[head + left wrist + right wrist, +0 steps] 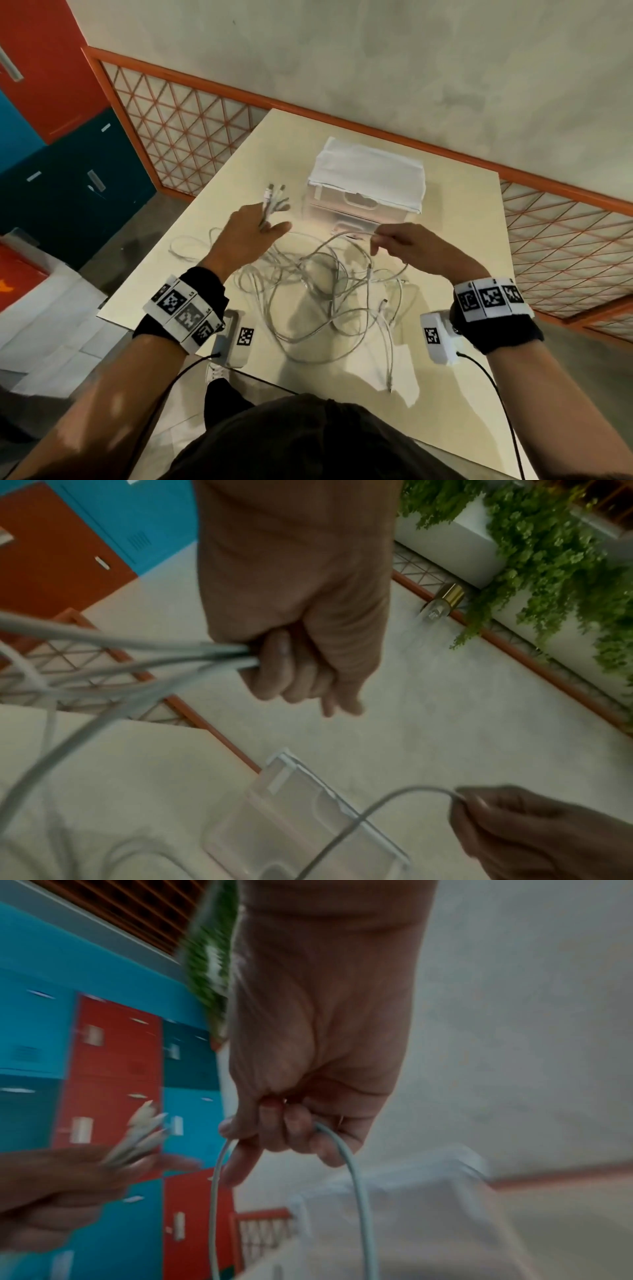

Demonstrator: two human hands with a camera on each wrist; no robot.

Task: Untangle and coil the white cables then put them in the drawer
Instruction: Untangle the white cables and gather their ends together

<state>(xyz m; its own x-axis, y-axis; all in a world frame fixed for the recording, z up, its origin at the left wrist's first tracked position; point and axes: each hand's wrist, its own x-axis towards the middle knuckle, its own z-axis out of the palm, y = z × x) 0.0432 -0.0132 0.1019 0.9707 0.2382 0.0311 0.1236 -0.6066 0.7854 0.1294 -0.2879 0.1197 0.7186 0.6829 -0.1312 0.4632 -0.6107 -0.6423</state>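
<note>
A tangle of white cables (322, 294) lies on the cream table (455, 240) between my wrists. My left hand (255, 228) is raised over the table and grips a bunch of cable ends (272, 200), whose plugs stick up past the fingers (274, 666). My right hand (394, 240) pinches a single white cable (356, 233) that loops down into the tangle (356, 1185). Behind the hands stands a clear plastic drawer unit (363, 209) with a white cloth (370, 168) on top. Its drawers look closed.
An orange-framed lattice rail (191, 130) runs behind and to the left of the table. Red and blue lockers (58, 113) stand at the far left. One loose cable plug (389, 385) hangs near the table's front edge.
</note>
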